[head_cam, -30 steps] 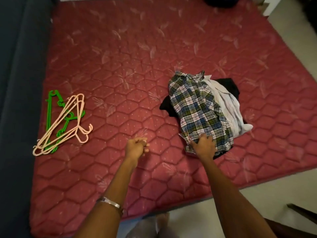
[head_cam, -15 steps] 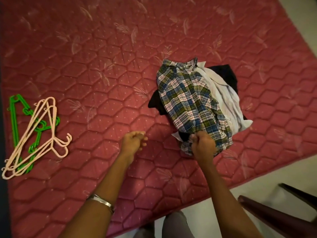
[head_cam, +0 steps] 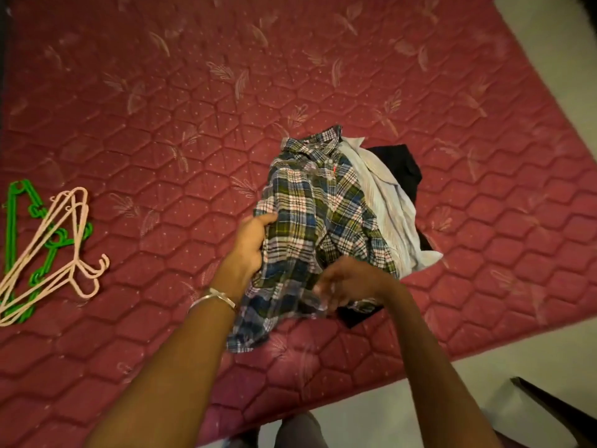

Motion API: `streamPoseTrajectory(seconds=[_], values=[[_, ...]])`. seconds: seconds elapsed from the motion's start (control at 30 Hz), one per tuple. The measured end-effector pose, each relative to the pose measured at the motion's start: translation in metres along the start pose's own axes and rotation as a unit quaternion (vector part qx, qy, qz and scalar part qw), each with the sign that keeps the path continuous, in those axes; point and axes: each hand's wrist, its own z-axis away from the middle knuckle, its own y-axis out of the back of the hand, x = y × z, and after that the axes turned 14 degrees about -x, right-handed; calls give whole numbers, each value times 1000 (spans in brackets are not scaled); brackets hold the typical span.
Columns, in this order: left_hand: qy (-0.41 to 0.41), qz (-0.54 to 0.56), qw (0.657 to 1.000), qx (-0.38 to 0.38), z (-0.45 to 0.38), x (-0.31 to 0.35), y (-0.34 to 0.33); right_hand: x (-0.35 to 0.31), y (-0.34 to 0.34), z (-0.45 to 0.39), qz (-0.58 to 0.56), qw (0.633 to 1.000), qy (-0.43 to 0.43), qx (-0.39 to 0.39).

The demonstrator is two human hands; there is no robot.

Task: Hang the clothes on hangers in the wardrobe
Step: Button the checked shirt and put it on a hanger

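A plaid shirt tops a small pile on the red mattress, over a white garment and a black garment. My left hand grips the shirt's left edge, fingers curled into the cloth. My right hand, blurred, pinches the shirt's lower hem and lifts it off the pile. A bundle of pale pink hangers lies over green hangers at the mattress's far left, well apart from both hands.
The mattress's near edge runs diagonally at the lower right, with pale floor beyond it. A dark chair part juts in at the bottom right corner. My legs show at the bottom middle.
My left hand moved right from the bare mattress and took hold of the plaid shirt. My right hand pulled the shirt's hem up and toward me, partly unfolding it.
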Motion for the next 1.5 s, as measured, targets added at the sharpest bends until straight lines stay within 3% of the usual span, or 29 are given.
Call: streamPoseTrajectory(seconds=[0.03,0.1,0.17,0.23,0.33,0.4,0.47,0.5,0.53,0.6,0.7,0.77,0.83,0.9,0.97,1.07,1.1,1.17,1.23,1.33,1.43,1.5], values=[[-7,19,999,-28,10,6,-2,5,11,6,-82,992,-6,100],[-22,41,995,-87,35,17,-3,6,27,7,-285,907,14,309],[-42,19,985,-167,66,28,-7,5,42,-3,-367,847,-22,384],[-89,-12,970,-227,102,31,-6,-9,44,-16,-409,850,-47,330],[-92,-26,966,-240,124,29,20,-41,34,-39,-478,840,-21,256],[-71,-109,966,-225,149,28,33,-75,18,-50,-480,836,5,265],[-52,-197,977,-66,175,20,57,-111,-8,-63,-447,848,50,279],[-62,-207,975,56,181,15,75,-130,-22,-66,-424,859,86,272],[-75,-266,949,154,189,14,98,-147,-40,-76,-394,875,126,253],[-100,-335,913,210,196,16,131,-179,-78,-86,-311,905,184,224],[-215,-276,933,81,214,24,152,-219,-142,-110,-216,938,222,156],[-282,-285,916,-5,229,35,157,-238,-169,-119,-189,946,248,89],[-363,-311,878,-3,246,42,165,-256,-177,-118,-137,953,270,-15],[-409,-259,874,41,251,45,189,-271,-170,-106,-16,964,246,-98],[-439,-217,870,53,262,48,200,-281,-155,-104,38,976,209,-35],[-431,-131,893,19,283,56,205,-272,-132,-117,83,964,171,187],[-435,-110,894,-1,293,60,208,-266,-129,-120,152,960,140,188],[-452,-93,886,-57,309,69,212,-251,-131,-126,222,968,91,69],[-462,-115,870,-132,330,77,216,-242,-142,-141,241,968,58,-39],[-479,-171,836,-204,357,86,214,-242,-166,-165,218,971,15,-98],[-519,-127,831,-156,382,104,220,-252,-181,-168,150,977,89,-125],[-556,-149,815,-65,395,116,230,-262,-181,-158,132,977,165,-29]])
